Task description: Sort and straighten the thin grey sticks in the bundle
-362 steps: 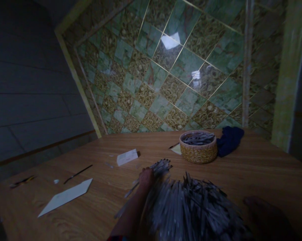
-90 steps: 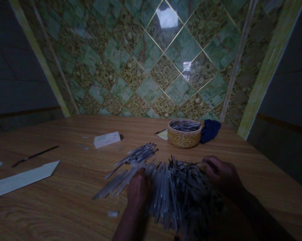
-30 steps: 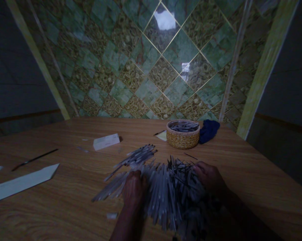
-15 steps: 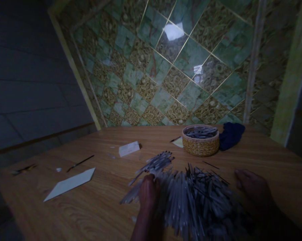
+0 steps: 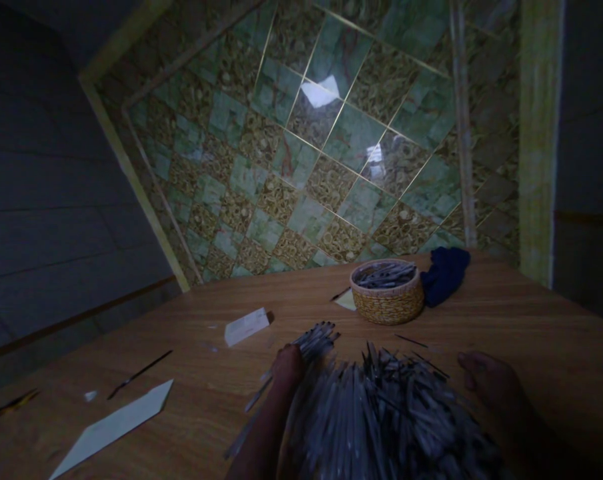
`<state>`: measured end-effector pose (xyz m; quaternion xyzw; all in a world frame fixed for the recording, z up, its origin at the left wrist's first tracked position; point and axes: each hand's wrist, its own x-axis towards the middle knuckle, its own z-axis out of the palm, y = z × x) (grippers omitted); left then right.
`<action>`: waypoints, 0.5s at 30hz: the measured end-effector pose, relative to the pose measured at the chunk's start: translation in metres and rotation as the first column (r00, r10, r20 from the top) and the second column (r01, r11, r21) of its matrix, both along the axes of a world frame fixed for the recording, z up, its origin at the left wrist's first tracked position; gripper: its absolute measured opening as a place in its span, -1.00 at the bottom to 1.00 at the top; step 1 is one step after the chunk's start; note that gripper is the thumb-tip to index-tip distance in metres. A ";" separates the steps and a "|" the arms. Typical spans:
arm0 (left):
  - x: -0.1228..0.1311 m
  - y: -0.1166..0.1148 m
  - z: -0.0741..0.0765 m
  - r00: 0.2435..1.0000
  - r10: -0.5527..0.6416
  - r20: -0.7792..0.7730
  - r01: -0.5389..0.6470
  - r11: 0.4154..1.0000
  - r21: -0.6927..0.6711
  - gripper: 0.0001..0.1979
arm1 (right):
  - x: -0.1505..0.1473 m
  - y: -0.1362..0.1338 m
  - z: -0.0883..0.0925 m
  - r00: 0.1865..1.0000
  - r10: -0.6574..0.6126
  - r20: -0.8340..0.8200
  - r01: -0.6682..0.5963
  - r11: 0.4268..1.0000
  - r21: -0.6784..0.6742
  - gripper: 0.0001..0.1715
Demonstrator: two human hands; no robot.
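Observation:
My left hand [image 5: 287, 365] is closed around the near end of a small bundle of pens [image 5: 319, 340], with clear barrels and dark tips. A few more pens stick out under my left forearm. Just to the right lies a large heap of similar pens [image 5: 376, 413], many side by side and others crossing at angles. My right hand [image 5: 487, 379] rests beyond the heap's right side, its fingers curled and nothing visible in them. Between heap and basket lie two thin dark rods [image 5: 411, 341].
A woven basket [image 5: 387, 303] holding more pens stands at the back, beside a dark blue cloth [image 5: 444, 275]. To the left are a white box [image 5: 247, 327], a pale flat strip [image 5: 116, 427], a thin black rod [image 5: 140, 375] and a yellow-and-black tool [image 5: 11, 405]. A tiled wall rises behind.
My left hand has moved forward and left, from the heap's edge onto the small bundle. The view has tilted and shifted. My right hand stays curled in about the same place.

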<state>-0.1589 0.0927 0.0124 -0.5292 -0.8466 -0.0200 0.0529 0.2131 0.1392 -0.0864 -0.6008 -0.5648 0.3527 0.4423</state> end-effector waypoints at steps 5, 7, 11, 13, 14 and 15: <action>-0.005 0.020 -0.010 0.999 0.004 0.034 -0.003 0.999 -0.034 -0.78 | -0.004 0.005 -0.005 1.000 -0.006 0.006 0.006 1.000 0.016 -0.52; -0.008 0.023 -0.012 0.998 0.009 0.062 -0.007 1.000 -0.030 -0.78 | -0.005 0.006 -0.005 1.000 0.000 0.007 0.000 1.000 0.028 -0.52; -0.012 0.022 -0.010 0.988 0.001 0.154 -0.005 1.000 0.029 -0.82 | -0.007 0.007 -0.006 1.000 -0.004 0.002 0.004 0.999 0.039 -0.54; -0.012 0.018 -0.005 0.974 -0.028 0.226 0.007 0.996 0.092 -0.85 | -0.007 0.008 -0.007 1.000 -0.002 -0.002 0.002 0.999 0.047 -0.56; -0.011 0.015 -0.001 0.961 -0.058 0.270 0.022 0.991 0.135 -0.86 | -0.008 0.009 -0.008 1.000 0.000 -0.004 0.000 0.999 0.050 -0.56; -0.008 0.011 0.003 0.942 -0.100 0.320 0.041 0.982 0.185 -0.86 | -0.008 0.009 -0.009 1.000 0.002 -0.009 -0.002 0.999 0.052 -0.57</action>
